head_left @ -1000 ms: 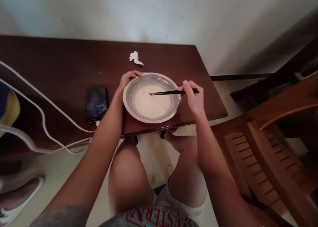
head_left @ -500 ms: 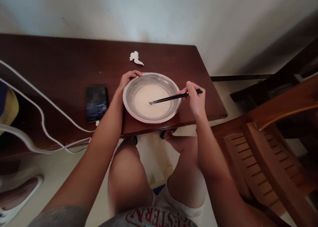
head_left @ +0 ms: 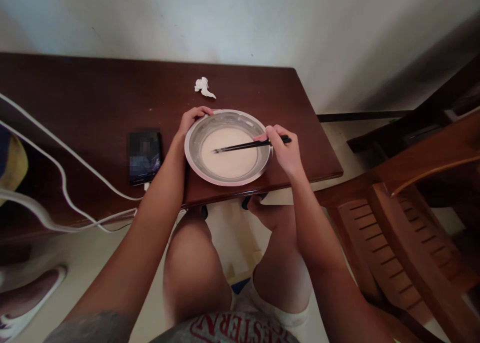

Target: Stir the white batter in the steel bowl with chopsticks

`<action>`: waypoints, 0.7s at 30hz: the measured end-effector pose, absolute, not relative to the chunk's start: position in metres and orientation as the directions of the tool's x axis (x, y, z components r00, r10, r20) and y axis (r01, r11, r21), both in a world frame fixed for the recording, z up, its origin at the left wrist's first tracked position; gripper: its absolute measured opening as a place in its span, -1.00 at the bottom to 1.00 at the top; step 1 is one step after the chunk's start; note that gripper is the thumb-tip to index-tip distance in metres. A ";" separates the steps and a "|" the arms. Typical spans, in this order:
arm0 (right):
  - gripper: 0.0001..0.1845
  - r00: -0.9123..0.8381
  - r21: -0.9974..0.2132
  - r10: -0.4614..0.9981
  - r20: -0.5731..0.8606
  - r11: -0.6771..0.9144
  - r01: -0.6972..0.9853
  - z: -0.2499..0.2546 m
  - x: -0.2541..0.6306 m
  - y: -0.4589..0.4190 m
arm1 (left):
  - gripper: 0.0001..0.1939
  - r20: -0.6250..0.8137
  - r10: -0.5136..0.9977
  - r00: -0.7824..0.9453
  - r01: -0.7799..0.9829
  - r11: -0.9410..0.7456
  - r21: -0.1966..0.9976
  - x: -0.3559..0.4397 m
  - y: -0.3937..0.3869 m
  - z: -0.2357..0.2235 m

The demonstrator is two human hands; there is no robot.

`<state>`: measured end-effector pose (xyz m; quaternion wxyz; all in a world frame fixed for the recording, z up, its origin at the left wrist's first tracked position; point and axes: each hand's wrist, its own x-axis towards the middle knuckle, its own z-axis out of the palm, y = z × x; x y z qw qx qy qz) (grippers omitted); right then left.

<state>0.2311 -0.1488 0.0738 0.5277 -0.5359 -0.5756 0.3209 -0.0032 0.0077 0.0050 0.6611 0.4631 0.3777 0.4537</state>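
A wide, shallow metal bowl (head_left: 192, 158) stands near the front edge of the dark wooden table. In it lies a pale, creamy batter-like liquid (head_left: 232, 163). My left hand (head_left: 194, 119) grips the bowl's far left rim, fingers over the edge and thumb hidden. My right hand (head_left: 284, 145), at the bowl's right rim, is closed around a pair of black chopsticks (head_left: 243, 145). They point left across the bowl, their tips at the liquid's left part; whether the tips are dipped in I cannot tell.
The table (head_left: 93, 93) meets a pale wall. A crumpled white tissue (head_left: 204, 87) lies behind the bowl. To the left is a phone (head_left: 145, 158) with white cables (head_left: 63, 170) running past it. A wooden chair (head_left: 390, 238) stands at right, and another person's foot (head_left: 30, 293) shows at lower left.
My right hand and the chopsticks have moved left, taking the tips further toward the bowl's left side. My left hand and the bowl stay in place.
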 end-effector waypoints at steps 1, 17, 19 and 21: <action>-0.58 0.167 -0.932 0.946 0.277 0.222 0.285 0.074 0.232 -0.148 | -0.77 -0.081 0.950 0.303 -0.262 0.164 0.951 -0.003 0.007 0.006; -0.52 0.253 -0.958 0.938 0.237 0.183 0.220 0.074 0.234 -0.148 | -0.79 -0.068 0.948 0.311 -0.234 0.145 0.961 -0.004 0.007 0.004; -0.55 0.163 -0.951 0.959 0.231 0.187 0.246 0.074 0.233 -0.149 | -0.80 -0.076 0.949 0.307 -0.231 0.151 0.961 -0.004 0.007 0.004; -0.58 0.156 -0.942 0.957 0.246 0.197 0.272 0.074 0.233 -0.148 | -0.79 -0.068 0.952 0.300 -0.241 0.145 0.960 -0.003 0.007 0.004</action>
